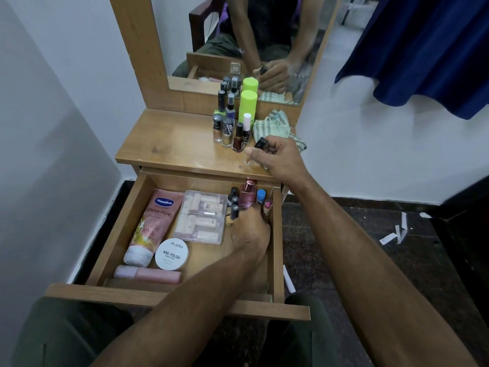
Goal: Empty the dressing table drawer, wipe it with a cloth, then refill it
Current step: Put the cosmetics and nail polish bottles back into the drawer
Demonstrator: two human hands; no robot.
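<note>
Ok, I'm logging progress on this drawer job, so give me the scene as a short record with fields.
stage: emptying, drawer open and partly full
right hand: holds a small bottle over the tabletop
left hand: in the drawer's back right corner, among small bottles
in drawer: Vaseline tube, clear box, Zudio tin, pink bottle
on tabletop: nail polish bottles, striped cloth

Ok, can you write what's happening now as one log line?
stage: emptying | right hand: sets bottle on tabletop | left hand: reaches among small bottles in drawer | cloth: unused
</note>
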